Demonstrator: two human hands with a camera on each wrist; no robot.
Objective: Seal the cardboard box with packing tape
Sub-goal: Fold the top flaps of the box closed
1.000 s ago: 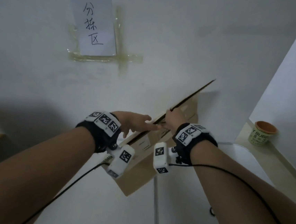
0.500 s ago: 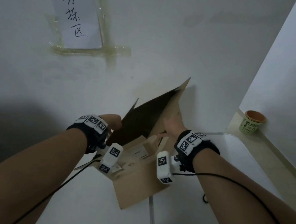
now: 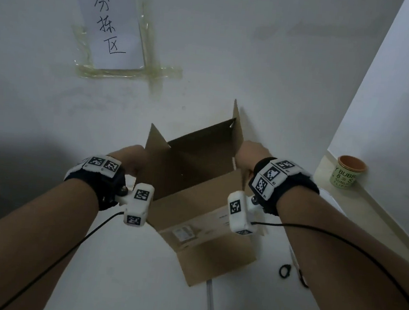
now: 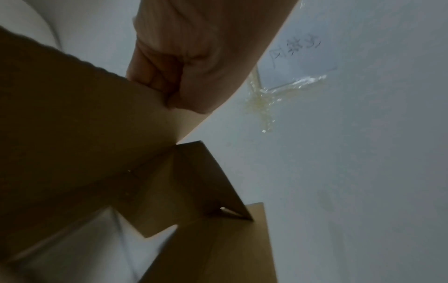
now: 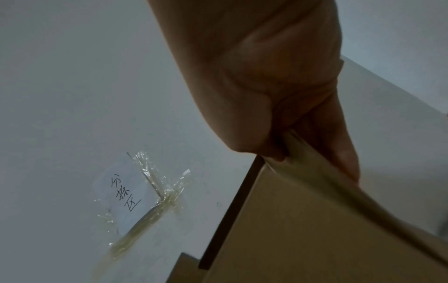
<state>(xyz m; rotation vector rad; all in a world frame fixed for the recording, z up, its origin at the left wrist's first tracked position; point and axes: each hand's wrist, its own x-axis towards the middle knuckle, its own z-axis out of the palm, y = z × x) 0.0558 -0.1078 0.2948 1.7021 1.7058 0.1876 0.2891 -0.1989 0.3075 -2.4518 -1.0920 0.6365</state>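
Note:
A brown cardboard box point(image 3: 204, 245) stands opened out on the white table, its flaps up and its inside dark. A white label is stuck on its near side. My left hand point(image 3: 133, 158) grips the box's left flap point(image 4: 97, 118) with fingers curled over the edge. My right hand point(image 3: 250, 153) pinches the right flap point(image 5: 315, 201) between thumb and fingers at its upper edge. No packing tape roll shows in any view.
A paper sign point(image 3: 111, 26) with handwriting is taped to the white table point(image 3: 282, 62) at the far left. A green paper cup point(image 3: 346, 176) stands on a ledge at the right. A small black object point(image 3: 286, 271) lies by my right forearm.
The folded-flat box has been pulled open into a box shape. My hands have moved apart, each holding one side, and the view has shifted.

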